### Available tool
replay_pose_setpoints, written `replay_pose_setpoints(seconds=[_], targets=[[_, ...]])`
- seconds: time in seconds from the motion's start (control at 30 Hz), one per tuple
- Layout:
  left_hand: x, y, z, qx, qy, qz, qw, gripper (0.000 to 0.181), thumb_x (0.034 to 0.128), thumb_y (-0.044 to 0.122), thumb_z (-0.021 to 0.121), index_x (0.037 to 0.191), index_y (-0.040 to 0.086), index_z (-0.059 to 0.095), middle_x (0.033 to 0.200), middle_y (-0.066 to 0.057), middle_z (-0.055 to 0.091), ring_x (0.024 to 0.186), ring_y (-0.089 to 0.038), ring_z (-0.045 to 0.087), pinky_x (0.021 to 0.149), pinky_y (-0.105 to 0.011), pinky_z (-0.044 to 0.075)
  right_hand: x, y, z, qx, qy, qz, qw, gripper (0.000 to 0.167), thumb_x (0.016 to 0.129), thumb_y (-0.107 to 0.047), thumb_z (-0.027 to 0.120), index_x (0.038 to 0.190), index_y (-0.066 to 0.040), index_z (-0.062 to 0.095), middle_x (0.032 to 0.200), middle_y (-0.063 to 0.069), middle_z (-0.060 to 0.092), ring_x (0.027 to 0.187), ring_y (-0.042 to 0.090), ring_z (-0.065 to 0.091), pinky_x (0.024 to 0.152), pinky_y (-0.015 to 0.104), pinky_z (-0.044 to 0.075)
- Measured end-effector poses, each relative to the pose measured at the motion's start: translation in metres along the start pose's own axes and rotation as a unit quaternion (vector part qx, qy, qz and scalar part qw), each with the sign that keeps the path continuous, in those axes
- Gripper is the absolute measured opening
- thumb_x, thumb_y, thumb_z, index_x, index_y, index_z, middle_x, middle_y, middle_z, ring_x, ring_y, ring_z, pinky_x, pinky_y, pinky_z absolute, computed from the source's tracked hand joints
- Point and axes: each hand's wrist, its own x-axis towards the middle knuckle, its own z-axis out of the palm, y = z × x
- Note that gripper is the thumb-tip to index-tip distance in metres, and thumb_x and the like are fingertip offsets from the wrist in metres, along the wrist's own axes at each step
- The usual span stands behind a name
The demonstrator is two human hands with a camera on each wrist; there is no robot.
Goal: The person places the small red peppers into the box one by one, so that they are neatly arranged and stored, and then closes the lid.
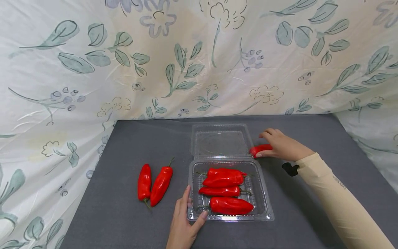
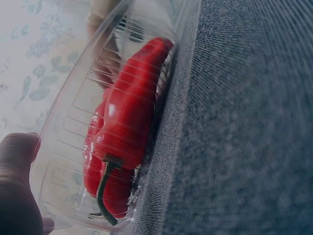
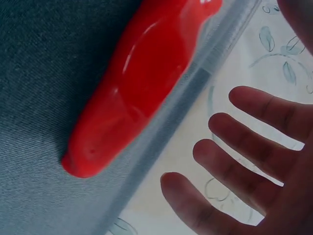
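Observation:
A clear plastic clamshell container (image 1: 270, 216) lies with its lid (image 1: 194, 141) folded back flat. Several red peppers (image 1: 231, 206) lie crosswise in the base, also seen through the wall in the left wrist view. My left hand (image 1: 185, 219) rests at the near left corner, its fingers straight along the side and its thumb touching the front rim. Beside the lid's right edge, my right hand (image 1: 278, 145) is over another red pepper (image 1: 256, 150). In the right wrist view this pepper (image 3: 139, 81) lies on the cloth, apart from the spread fingers (image 3: 254, 152).
Two more red peppers, one plump (image 1: 161, 186) and one slimmer (image 1: 144, 182), lie side by side left of the container. Dark grey cloth (image 1: 112, 214) covers the table. A floral curtain (image 1: 224, 86) hangs behind and along both sides.

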Motion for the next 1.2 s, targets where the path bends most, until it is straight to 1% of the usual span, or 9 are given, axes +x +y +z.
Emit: replay_pose_setpoints(seconds=[0.17, 0.27, 0.43, 0.53, 0.63, 0.8, 0.93, 1.07, 1.2], targets=[[-0.001, -0.001, 0.001, -0.003, 0.000, 0.002, 1.0000, 0.086, 0.0802, 0.050, 0.071, 0.151, 0.032, 0.026, 0.111, 0.001, 0.047, 0.101, -0.014, 0.046, 0.077, -0.037, 0.043, 0.002, 0.011, 0.008, -0.009, -0.001, 0.007, 0.9999, 0.079, 0.070, -0.048, 0.080, 0.126, 0.000, 0.053, 0.129, 0.023, 0.046, 0.114, 0.039, 0.042, 0.087, 0.055, 0.048], [-0.001, -0.001, 0.001, -0.004, -0.006, -0.003, 1.0000, 0.086, 0.0804, 0.050, 0.071, 0.151, 0.031, 0.025, 0.111, 0.001, 0.047, 0.101, -0.014, 0.045, 0.076, -0.037, 0.043, 0.001, 0.016, 0.013, -0.015, -0.004, 0.009, 0.9998, 0.084, 0.068, -0.049, 0.082, 0.128, 0.001, 0.052, 0.133, 0.026, 0.042, 0.117, 0.043, 0.040, 0.086, 0.058, 0.047], [-0.001, 0.000, 0.002, -0.003, -0.012, -0.014, 0.9998, 0.086, 0.0802, 0.050, 0.070, 0.151, 0.029, 0.026, 0.111, 0.000, 0.046, 0.101, -0.015, 0.045, 0.076, -0.037, 0.043, 0.002, 0.022, 0.019, -0.007, -0.015, 0.012, 0.9998, 0.086, 0.069, -0.048, 0.081, 0.132, 0.001, 0.049, 0.137, 0.028, 0.038, 0.120, 0.047, 0.038, 0.090, 0.064, 0.041], [-0.001, 0.001, 0.002, -0.002, -0.014, -0.018, 0.9997, 0.086, 0.0802, 0.051, 0.070, 0.151, 0.030, 0.026, 0.112, 0.000, 0.046, 0.101, -0.015, 0.045, 0.076, -0.037, 0.043, 0.004, 0.027, 0.022, 0.002, -0.018, 0.013, 0.9997, 0.084, 0.070, -0.045, 0.081, 0.133, 0.000, 0.049, 0.137, 0.028, 0.038, 0.119, 0.048, 0.039, 0.090, 0.065, 0.040], [-0.001, 0.000, 0.002, 0.001, -0.015, -0.018, 0.9997, 0.086, 0.0805, 0.052, 0.070, 0.151, 0.030, 0.026, 0.112, 0.000, 0.046, 0.101, -0.015, 0.044, 0.076, -0.036, 0.043, 0.006, 0.031, 0.026, 0.015, -0.020, 0.014, 0.9996, 0.080, 0.072, -0.040, 0.081, 0.135, -0.002, 0.049, 0.136, 0.027, 0.039, 0.118, 0.046, 0.040, 0.090, 0.062, 0.042], [-0.001, -0.001, 0.002, 0.004, -0.008, -0.007, 0.9999, 0.086, 0.0806, 0.051, 0.070, 0.151, 0.030, 0.026, 0.111, 0.001, 0.046, 0.101, -0.013, 0.044, 0.075, -0.035, 0.043, 0.010, 0.036, 0.031, 0.043, -0.017, -0.011, 0.9989, 0.071, 0.075, -0.040, 0.079, 0.133, -0.007, 0.053, 0.129, 0.024, 0.047, 0.114, 0.043, 0.044, 0.086, 0.057, 0.046], [-0.001, 0.000, 0.001, 0.004, -0.007, -0.002, 1.0000, 0.085, 0.0807, 0.050, 0.070, 0.151, 0.030, 0.026, 0.111, 0.001, 0.047, 0.101, -0.013, 0.045, 0.075, -0.035, 0.044, 0.012, 0.038, 0.033, 0.044, -0.010, -0.024, 0.9987, 0.063, 0.078, -0.040, 0.077, 0.130, -0.009, 0.057, 0.122, 0.022, 0.053, 0.107, 0.039, 0.051, 0.083, 0.053, 0.049], [0.000, 0.001, 0.000, 0.005, -0.003, 0.001, 1.0000, 0.085, 0.0806, 0.049, 0.070, 0.151, 0.030, 0.026, 0.111, 0.001, 0.047, 0.101, -0.013, 0.045, 0.076, -0.036, 0.044, 0.012, 0.040, 0.033, 0.039, -0.012, -0.017, 0.9990, 0.060, 0.079, -0.037, 0.077, 0.129, -0.010, 0.058, 0.120, 0.020, 0.055, 0.102, 0.035, 0.054, 0.081, 0.050, 0.050], [0.000, 0.001, 0.000, 0.004, -0.001, -0.001, 1.0000, 0.085, 0.0803, 0.050, 0.071, 0.151, 0.030, 0.027, 0.111, 0.001, 0.047, 0.100, -0.013, 0.046, 0.076, -0.036, 0.045, 0.013, 0.042, 0.033, 0.040, -0.018, -0.007, 0.9990, 0.061, 0.079, -0.039, 0.076, 0.129, -0.011, 0.058, 0.120, 0.019, 0.055, 0.100, 0.033, 0.055, 0.079, 0.046, 0.051]])
